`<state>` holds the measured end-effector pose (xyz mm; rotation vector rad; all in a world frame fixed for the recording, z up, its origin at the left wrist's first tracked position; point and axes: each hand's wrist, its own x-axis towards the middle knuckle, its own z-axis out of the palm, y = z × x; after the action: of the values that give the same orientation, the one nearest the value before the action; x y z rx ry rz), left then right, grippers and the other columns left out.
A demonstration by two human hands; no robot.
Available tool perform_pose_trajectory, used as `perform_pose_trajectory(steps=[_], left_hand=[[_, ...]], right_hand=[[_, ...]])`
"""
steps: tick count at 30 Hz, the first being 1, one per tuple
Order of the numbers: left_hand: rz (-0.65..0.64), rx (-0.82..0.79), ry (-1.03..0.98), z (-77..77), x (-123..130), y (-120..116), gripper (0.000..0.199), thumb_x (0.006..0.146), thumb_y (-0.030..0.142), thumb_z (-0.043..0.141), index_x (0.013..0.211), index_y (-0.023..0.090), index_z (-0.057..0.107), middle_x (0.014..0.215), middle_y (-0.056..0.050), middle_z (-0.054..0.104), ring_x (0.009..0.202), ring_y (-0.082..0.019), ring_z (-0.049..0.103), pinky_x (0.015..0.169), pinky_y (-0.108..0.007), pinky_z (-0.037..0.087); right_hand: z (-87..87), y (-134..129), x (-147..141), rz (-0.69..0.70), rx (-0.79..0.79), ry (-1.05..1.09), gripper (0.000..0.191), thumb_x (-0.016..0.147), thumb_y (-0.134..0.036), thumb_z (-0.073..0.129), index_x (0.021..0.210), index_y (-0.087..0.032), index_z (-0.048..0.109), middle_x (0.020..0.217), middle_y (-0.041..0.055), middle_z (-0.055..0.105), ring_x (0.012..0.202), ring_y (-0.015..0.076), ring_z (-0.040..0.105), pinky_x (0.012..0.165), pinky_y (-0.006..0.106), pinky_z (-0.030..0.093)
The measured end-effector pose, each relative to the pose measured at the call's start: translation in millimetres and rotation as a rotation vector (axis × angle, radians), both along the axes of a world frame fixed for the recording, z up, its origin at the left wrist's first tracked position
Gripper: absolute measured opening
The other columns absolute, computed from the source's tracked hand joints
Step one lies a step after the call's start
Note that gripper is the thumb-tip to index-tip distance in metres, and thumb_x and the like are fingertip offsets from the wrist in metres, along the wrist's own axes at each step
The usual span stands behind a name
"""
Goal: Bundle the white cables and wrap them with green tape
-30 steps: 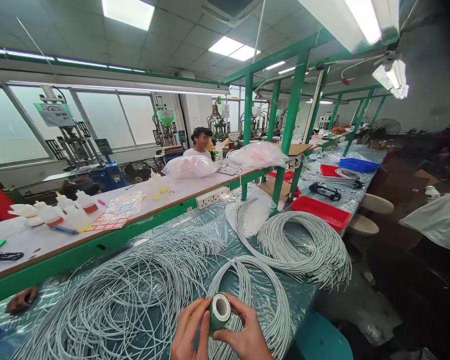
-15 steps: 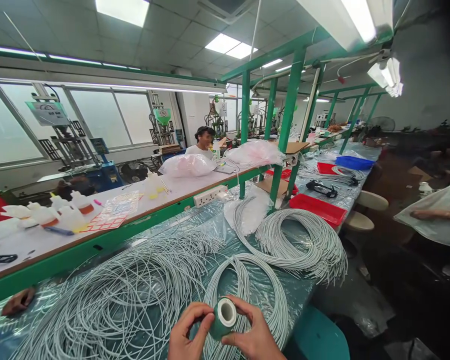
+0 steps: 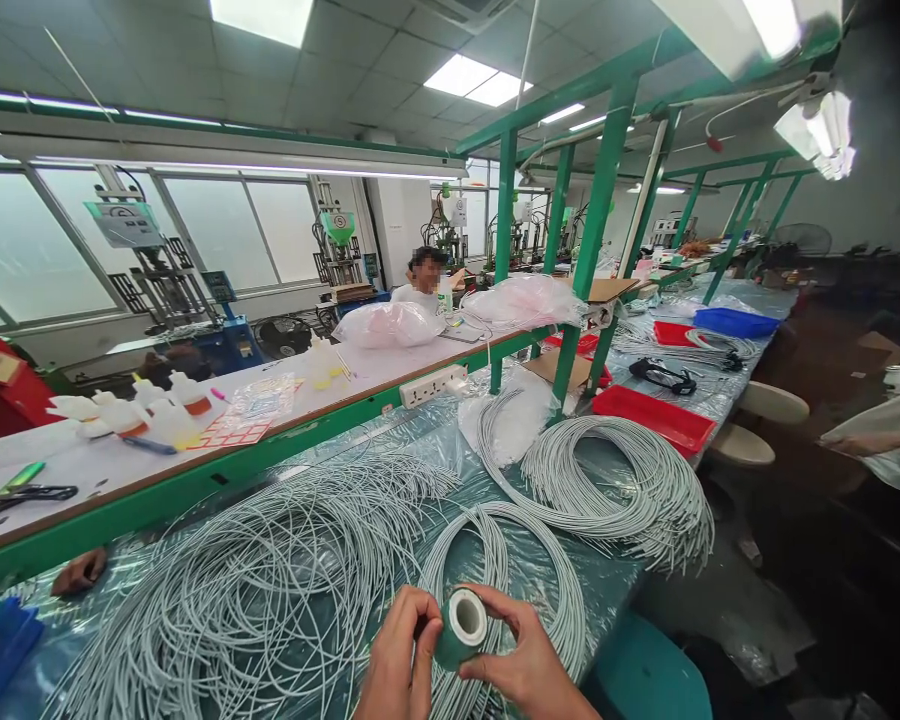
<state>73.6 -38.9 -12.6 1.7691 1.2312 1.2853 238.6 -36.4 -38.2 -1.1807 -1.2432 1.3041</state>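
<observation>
My right hand (image 3: pixel 521 650) grips a small green roll (image 3: pixel 450 645) with a hollow white core, thumb below and index finger along the top. The open end of the core faces up toward me. My left hand (image 3: pixel 401 650) is closed in a pinch right at the roll's left side; whatever its fingertips hold is too small to make out. Under the hands lies a coil of thin pale grey cable (image 3: pixel 562 570). To the left spreads a large loose heap of the same cable (image 3: pixel 270 560), and beyond on the right sits a thick, neater coil (image 3: pixel 645 480).
A raised white shelf (image 3: pixel 285 430) with a green edge carries squeeze bottles (image 3: pixel 187 390) and plastic bags (image 3: pixel 390 325). Green posts (image 3: pixel 592 210) rise from the bench. A red tray (image 3: pixel 656 418) lies past the coils. Another person's hand (image 3: pixel 80 573) rests at far left; a person (image 3: pixel 416 290) sits behind the shelf.
The view has swung slightly left, so the scene sits further right. My right hand keeps its grip on the roll. My left fingers stay pinched beside it, the hand turned more upright.
</observation>
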Motion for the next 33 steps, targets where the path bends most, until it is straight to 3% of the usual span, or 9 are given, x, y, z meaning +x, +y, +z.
perform_pose_trajectory(steps=[7, 10, 12, 14, 21, 25, 33], left_hand=[[-0.004, -0.007, -0.013, 5.3, 0.3, -2.7, 0.034, 0.094, 0.044, 0.041, 0.073, 0.02, 0.053, 0.072, -0.003, 0.053, 0.065, -0.016, 0.05, 0.062, -0.026, 0.043], [0.044, 0.0, -0.012, 2.8, 4.0, -3.3, 0.029, 0.093, 0.042, 0.046, 0.092, 0.02, 0.065, 0.096, -0.009, 0.065, 0.09, -0.021, 0.06, 0.079, -0.032, 0.05], [0.099, 0.027, 0.001, -0.8, 7.9, -3.9, 0.032, 0.092, 0.041, 0.048, 0.111, 0.022, 0.066, 0.115, -0.011, 0.064, 0.107, -0.024, 0.059, 0.091, -0.038, 0.05], [0.133, 0.079, 0.021, -3.5, 10.8, -4.2, 0.034, 0.092, 0.038, 0.049, 0.119, 0.024, 0.065, 0.121, -0.011, 0.063, 0.113, -0.024, 0.058, 0.096, -0.04, 0.049], [0.149, 0.299, 0.072, 1.4, 7.1, -1.0, 0.028, 0.087, 0.024, 0.06, 0.114, 0.025, 0.068, 0.109, -0.009, 0.068, 0.102, -0.022, 0.063, 0.086, -0.035, 0.055], [0.198, 0.177, 0.027, -0.9, 2.8, 1.5, 0.022, 0.085, 0.032, 0.063, 0.103, 0.024, 0.072, 0.105, -0.009, 0.069, 0.098, -0.022, 0.065, 0.085, -0.035, 0.056], [0.084, -0.001, -0.059, 3.9, -6.5, 8.2, 0.019, 0.081, 0.036, 0.067, 0.088, 0.02, 0.073, 0.095, -0.008, 0.069, 0.089, -0.021, 0.066, 0.078, -0.03, 0.056]], right_hand=[[-11.3, 4.6, 7.5, 0.006, 0.018, 0.094, 0.067, 0.055, -0.028, 0.087, 0.118, -0.017, 0.066, 0.122, 0.0124, 0.064, 0.118, 0.0324, 0.055, 0.106, 0.045, 0.039], [-12.2, 5.3, 7.4, 0.005, 0.035, 0.101, 0.069, 0.055, -0.034, 0.088, 0.118, -0.017, 0.066, 0.121, 0.0135, 0.065, 0.116, 0.0328, 0.057, 0.104, 0.045, 0.042], [-9.8, 6.2, 3.7, -0.019, 0.041, 0.11, 0.07, 0.053, -0.038, 0.088, 0.116, -0.016, 0.067, 0.118, 0.014, 0.066, 0.113, 0.0334, 0.059, 0.101, 0.044, 0.044], [-5.8, 7.2, -1.4, -0.045, 0.054, 0.125, 0.069, 0.053, -0.04, 0.088, 0.114, -0.015, 0.067, 0.115, 0.0134, 0.067, 0.11, 0.033, 0.06, 0.1, 0.043, 0.046], [8.3, 6.7, -12.2, -0.054, 0.046, 0.153, 0.061, 0.061, -0.033, 0.084, 0.116, -0.016, 0.064, 0.115, 0.0111, 0.067, 0.111, 0.03, 0.06, 0.101, 0.04, 0.045], [10.3, 7.0, -12.3, -0.087, 0.02, 0.137, 0.06, 0.059, -0.028, 0.083, 0.115, -0.016, 0.066, 0.117, 0.0106, 0.067, 0.113, 0.0307, 0.059, 0.102, 0.041, 0.044], [3.8, 7.1, -9.9, -0.092, 0.004, 0.121, 0.062, 0.053, -0.018, 0.084, 0.113, -0.017, 0.068, 0.116, 0.0103, 0.067, 0.113, 0.0312, 0.058, 0.104, 0.042, 0.041]])
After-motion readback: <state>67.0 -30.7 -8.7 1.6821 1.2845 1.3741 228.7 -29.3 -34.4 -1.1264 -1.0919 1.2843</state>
